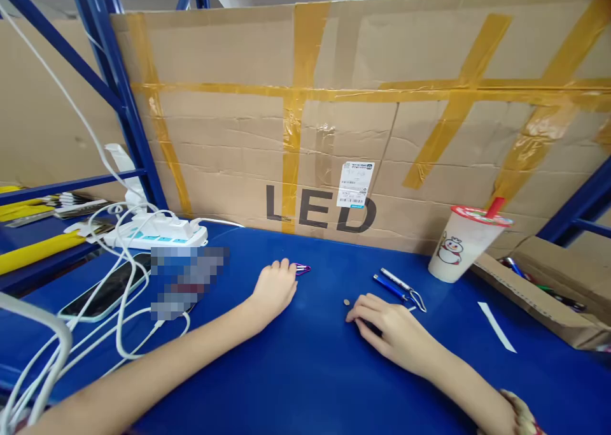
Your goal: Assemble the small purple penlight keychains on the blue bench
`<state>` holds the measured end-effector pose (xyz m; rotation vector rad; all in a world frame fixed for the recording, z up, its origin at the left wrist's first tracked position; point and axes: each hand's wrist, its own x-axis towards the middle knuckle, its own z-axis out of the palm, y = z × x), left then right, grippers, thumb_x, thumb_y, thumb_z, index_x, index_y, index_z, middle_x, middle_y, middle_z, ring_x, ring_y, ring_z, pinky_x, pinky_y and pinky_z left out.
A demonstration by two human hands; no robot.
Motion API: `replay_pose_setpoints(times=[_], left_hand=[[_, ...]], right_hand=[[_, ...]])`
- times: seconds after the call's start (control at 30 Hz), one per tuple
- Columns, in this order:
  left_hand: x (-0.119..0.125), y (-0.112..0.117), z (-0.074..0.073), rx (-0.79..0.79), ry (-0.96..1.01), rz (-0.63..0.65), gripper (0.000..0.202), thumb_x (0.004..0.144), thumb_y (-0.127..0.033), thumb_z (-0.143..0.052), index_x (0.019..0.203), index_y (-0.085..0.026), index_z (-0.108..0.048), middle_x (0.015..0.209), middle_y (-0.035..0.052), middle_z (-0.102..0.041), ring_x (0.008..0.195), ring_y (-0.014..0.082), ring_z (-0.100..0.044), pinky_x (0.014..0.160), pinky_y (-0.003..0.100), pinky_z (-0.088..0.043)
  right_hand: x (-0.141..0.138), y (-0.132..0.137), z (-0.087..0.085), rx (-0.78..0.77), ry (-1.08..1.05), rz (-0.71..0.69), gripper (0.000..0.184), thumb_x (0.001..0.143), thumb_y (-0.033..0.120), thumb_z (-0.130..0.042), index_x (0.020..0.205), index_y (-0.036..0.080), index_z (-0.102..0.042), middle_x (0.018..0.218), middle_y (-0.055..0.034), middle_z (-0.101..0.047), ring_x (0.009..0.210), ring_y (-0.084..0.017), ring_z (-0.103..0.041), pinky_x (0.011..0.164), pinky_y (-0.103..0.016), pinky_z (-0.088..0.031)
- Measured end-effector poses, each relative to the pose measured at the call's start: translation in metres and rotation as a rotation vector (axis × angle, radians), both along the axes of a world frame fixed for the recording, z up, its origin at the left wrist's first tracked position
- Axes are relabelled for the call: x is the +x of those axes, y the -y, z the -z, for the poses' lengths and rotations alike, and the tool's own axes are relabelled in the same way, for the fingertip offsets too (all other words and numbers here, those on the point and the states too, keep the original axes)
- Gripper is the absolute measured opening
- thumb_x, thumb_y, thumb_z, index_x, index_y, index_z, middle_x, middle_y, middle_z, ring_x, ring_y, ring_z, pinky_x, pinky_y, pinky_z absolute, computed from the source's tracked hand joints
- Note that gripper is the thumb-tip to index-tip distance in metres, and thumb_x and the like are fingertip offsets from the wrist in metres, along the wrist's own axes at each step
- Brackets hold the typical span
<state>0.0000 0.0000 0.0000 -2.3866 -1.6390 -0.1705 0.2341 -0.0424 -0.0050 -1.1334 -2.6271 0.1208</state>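
My left hand (275,288) is closed in a loose fist just above the blue tabletop. A purple carabiner clip (302,269) with a silvery part sticks out past its fingers; whatever else it holds is hidden. My right hand (389,327) rests on the table with bent fingers, its thumb apart from them and nothing visible between. Just beyond its fingertips lies a small round disc (346,302), too small to identify. Behind that hand are a silver pen-shaped tube (394,278) and a blue pen-shaped tube (389,287), with a metal carabiner clip (419,300) at their end.
A milky drink cup (456,247) with a red straw stands at right, beside an open cardboard box (539,301) of pens and a white strip (496,327). Tangled white cables, a power strip (186,233) and a phone (107,288) occupy the left. Taped cardboard (229,148) walls the back.
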Motion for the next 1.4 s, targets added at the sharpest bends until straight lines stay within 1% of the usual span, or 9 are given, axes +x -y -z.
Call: replay_pose_setpoints(times=[0.17,0.3,0.43,0.63,0.83,0.97,1.2,1.3,1.4], left_hand=[[-0.008,0.01,0.005,-0.015,-0.007,-0.102,0.03,0.089,-0.015,-0.037,0.115,-0.008,-0.05,0.107,0.0172,-0.053,0.088,0.0266,-0.06,0.066,0.034,-0.051],[-0.008,0.009,0.003,-0.063,-0.02,-0.152,0.028,0.09,-0.014,-0.032,0.104,-0.006,-0.055,0.099,0.0177,-0.057,0.087,0.0277,-0.06,0.068,0.036,-0.05],[-0.006,0.01,0.006,-0.1,-0.003,-0.02,0.028,0.092,-0.018,-0.032,0.105,-0.011,-0.056,0.101,0.0124,-0.059,0.095,0.0249,-0.058,0.079,0.037,-0.049],[0.009,0.028,0.016,-0.163,0.151,0.311,0.024,0.094,-0.022,-0.034,0.104,-0.016,-0.054,0.102,0.0066,-0.058,0.093,0.0208,-0.057,0.077,0.035,-0.051],[0.011,0.029,0.016,-0.213,0.443,0.346,0.019,0.094,-0.022,-0.036,0.105,-0.018,-0.051,0.101,0.0033,-0.061,0.094,0.0175,-0.059,0.079,0.032,-0.05],[0.012,0.033,0.016,-0.089,0.542,0.472,0.017,0.094,-0.023,-0.038,0.099,-0.018,-0.053,0.093,0.0023,-0.062,0.087,0.0151,-0.06,0.074,0.028,-0.05],[0.017,0.043,0.021,0.386,0.508,0.885,0.012,0.089,-0.007,-0.044,0.084,-0.014,-0.052,0.086,0.0045,-0.061,0.07,0.0113,-0.052,0.064,0.022,-0.044],[0.017,0.04,0.022,0.356,0.543,0.839,0.007,0.087,-0.015,-0.052,0.093,-0.015,-0.05,0.094,0.0049,-0.06,0.081,0.0128,-0.055,0.072,0.024,-0.045],[0.016,0.035,0.022,0.147,0.696,0.601,0.022,0.085,-0.028,-0.056,0.102,-0.017,-0.046,0.096,0.0043,-0.057,0.083,0.0126,-0.056,0.07,0.023,-0.046]], right_hand=[[-0.005,0.002,0.005,-0.01,-0.059,-0.022,0.027,0.09,0.017,-0.035,0.098,0.022,-0.061,0.094,-0.0023,-0.062,0.095,-0.015,-0.058,0.083,-0.029,-0.047],[-0.003,-0.003,0.008,0.015,-0.147,0.102,0.021,0.09,0.024,-0.042,0.1,0.023,-0.061,0.086,-0.0017,-0.06,0.079,-0.012,-0.06,0.065,-0.022,-0.048],[0.003,-0.009,0.012,0.007,-0.212,0.229,0.026,0.089,0.033,-0.047,0.111,0.027,-0.06,0.102,-0.0012,-0.059,0.066,-0.007,-0.057,0.054,-0.019,-0.046],[0.003,-0.015,0.018,-0.039,-0.149,0.263,0.024,0.089,0.033,-0.048,0.103,0.028,-0.067,0.105,-0.0017,-0.06,0.088,-0.013,-0.06,0.064,-0.022,-0.049],[0.0,-0.013,0.016,-0.067,-0.359,0.261,0.031,0.093,0.037,-0.04,0.112,0.026,-0.062,0.106,-0.0036,-0.06,0.092,-0.014,-0.058,0.071,-0.025,-0.048],[-0.012,-0.003,0.011,-0.148,-0.631,0.145,0.038,0.095,0.04,-0.036,0.111,0.019,-0.062,0.107,-0.0067,-0.061,0.102,-0.016,-0.054,0.091,-0.029,-0.042],[-0.031,0.015,0.011,-0.599,-0.723,-0.097,0.052,0.095,0.046,-0.032,0.073,0.013,-0.066,0.074,-0.0033,-0.063,0.073,-0.012,-0.056,0.078,-0.024,-0.041],[-0.028,0.013,0.012,-0.603,-0.739,-0.035,0.053,0.093,0.047,-0.037,0.058,0.012,-0.056,0.059,-0.0008,-0.054,0.059,-0.009,-0.048,0.065,-0.021,-0.037],[-0.021,0.004,0.013,-0.508,-0.747,0.101,0.046,0.093,0.046,-0.037,0.068,0.012,-0.057,0.06,0.0009,-0.048,0.057,-0.008,-0.043,0.059,-0.021,-0.035]])
